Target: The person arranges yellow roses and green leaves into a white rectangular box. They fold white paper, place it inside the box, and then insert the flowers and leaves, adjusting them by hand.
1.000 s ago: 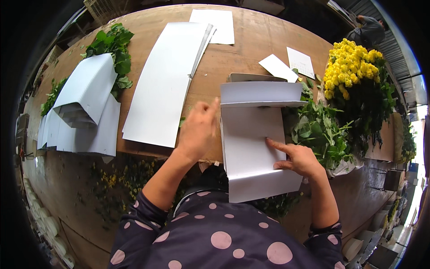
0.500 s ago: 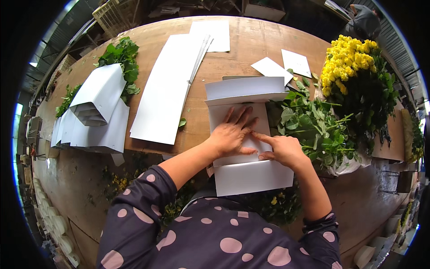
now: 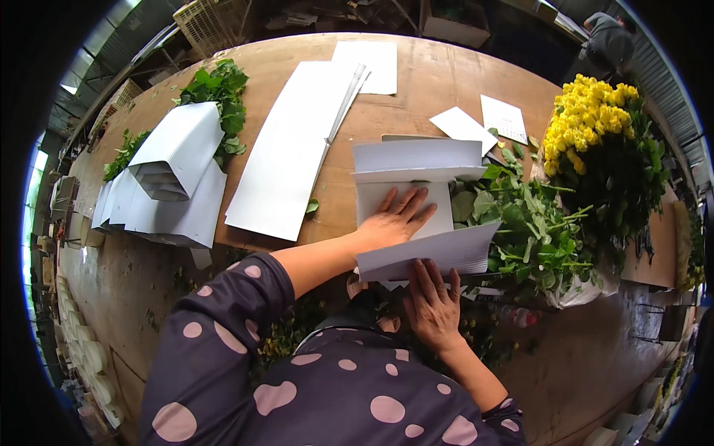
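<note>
A white cardboard sheet lies in front of me, its far flap standing up. My left hand presses flat on the middle of the sheet with its fingers spread. Against the outer side of the raised near flap rests my right hand, palm toward it, fingers stretched upward. Whatever lies under the sheet's folds is hidden. Cut green stems with leaves lie right beside the sheet, touching its right edge.
Wrapped bundles in white card with green leaves sit at the left. Long white sheets lie left of centre, smaller cards at the far right. A bunch of yellow roses stands at the right edge. Another person is beyond.
My right hand has left the sheet's middle and moved down behind the near flap, which has swung from lying flat to standing up. My left hand still presses on the sheet.
</note>
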Demonstrator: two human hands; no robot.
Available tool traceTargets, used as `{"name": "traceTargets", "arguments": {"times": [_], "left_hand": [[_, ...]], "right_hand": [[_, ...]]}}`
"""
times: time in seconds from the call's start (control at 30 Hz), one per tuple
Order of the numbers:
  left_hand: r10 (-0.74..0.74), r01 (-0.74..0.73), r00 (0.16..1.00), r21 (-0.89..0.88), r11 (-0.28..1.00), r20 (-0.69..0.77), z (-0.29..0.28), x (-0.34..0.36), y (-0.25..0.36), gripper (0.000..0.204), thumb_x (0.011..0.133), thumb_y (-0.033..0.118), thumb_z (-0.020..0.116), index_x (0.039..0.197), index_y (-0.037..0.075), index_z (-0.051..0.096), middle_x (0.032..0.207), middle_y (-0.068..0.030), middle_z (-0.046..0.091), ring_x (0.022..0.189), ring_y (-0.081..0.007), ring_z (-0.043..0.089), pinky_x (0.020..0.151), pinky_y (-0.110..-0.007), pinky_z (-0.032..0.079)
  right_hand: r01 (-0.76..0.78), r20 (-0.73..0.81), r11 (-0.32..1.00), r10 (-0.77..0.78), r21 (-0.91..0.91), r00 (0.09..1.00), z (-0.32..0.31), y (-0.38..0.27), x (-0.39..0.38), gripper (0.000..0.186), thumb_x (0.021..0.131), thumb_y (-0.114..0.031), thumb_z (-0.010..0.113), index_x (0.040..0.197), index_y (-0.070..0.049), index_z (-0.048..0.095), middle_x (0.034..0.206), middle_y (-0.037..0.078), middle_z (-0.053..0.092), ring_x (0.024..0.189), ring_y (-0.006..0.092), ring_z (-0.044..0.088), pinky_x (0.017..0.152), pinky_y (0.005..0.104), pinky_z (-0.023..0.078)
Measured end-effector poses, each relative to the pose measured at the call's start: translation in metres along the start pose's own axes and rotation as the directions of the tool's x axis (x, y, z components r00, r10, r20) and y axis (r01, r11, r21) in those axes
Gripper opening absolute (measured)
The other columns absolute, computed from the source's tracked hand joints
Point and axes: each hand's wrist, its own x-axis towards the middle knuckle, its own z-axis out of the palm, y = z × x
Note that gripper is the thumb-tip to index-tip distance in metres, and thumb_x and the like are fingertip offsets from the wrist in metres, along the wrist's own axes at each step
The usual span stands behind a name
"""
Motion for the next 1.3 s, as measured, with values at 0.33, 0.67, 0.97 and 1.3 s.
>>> {"name": "traceTargets", "arguments": {"times": [0.33,0.67,0.97,1.3], "left_hand": [[0.240,0.370,0.793,-0.755,0.542,0.561,-0.035,0.036,-0.047,0.071,0.083,0.060,0.010,0.135,0.012,0.011,0.141,-0.0098,0.007,0.130,-0.0228,-0.001,0.103,-0.040,0.001],[-0.213,0.219,0.974,-0.519,0.826,0.073,0.000,0.001,0.006,0.050,0.084,0.043,0.034,0.126,0.016,0.038,0.137,-0.0161,0.015,0.128,-0.0271,0.009,0.104,-0.041,0.006],[-0.215,0.249,0.968,-0.477,0.843,0.126,0.008,0.000,0.005,0.051,0.085,0.044,0.032,0.128,0.017,0.033,0.135,-0.0171,0.020,0.127,-0.0302,0.014,0.104,-0.040,0.008],[-0.202,-0.055,0.940,-0.708,0.705,-0.275,0.029,0.018,0.032,0.022,0.079,0.017,0.042,0.083,0.002,0.058,0.083,-0.0146,0.059,0.074,-0.0301,0.057,0.070,-0.040,0.043]], "right_hand": [[-0.113,0.177,0.981,0.140,-0.156,0.974,-0.018,-0.019,0.050,0.030,0.081,-0.026,0.046,0.101,-0.005,0.051,0.108,0.013,0.053,0.098,0.0272,0.048,0.079,0.0443,0.030],[0.201,-0.247,0.975,-0.219,-0.096,0.944,-0.039,0.039,0.201,0.023,0.070,-0.024,0.061,0.088,-0.009,0.062,0.070,0.013,0.060,0.069,0.0285,0.058,0.064,0.0366,0.046],[0.118,0.282,0.993,-0.114,0.001,0.953,-0.034,0.037,0.217,0.014,0.067,-0.020,0.062,0.079,-0.015,0.066,0.071,0.007,0.062,0.066,0.0234,0.059,0.058,0.0312,0.046],[0.463,0.573,0.873,-0.301,-0.157,0.762,-0.032,0.027,0.186,0.017,0.071,-0.017,0.053,0.081,-0.016,0.067,0.068,0.008,0.061,0.065,0.0244,0.059,0.056,0.0331,0.045]]}}
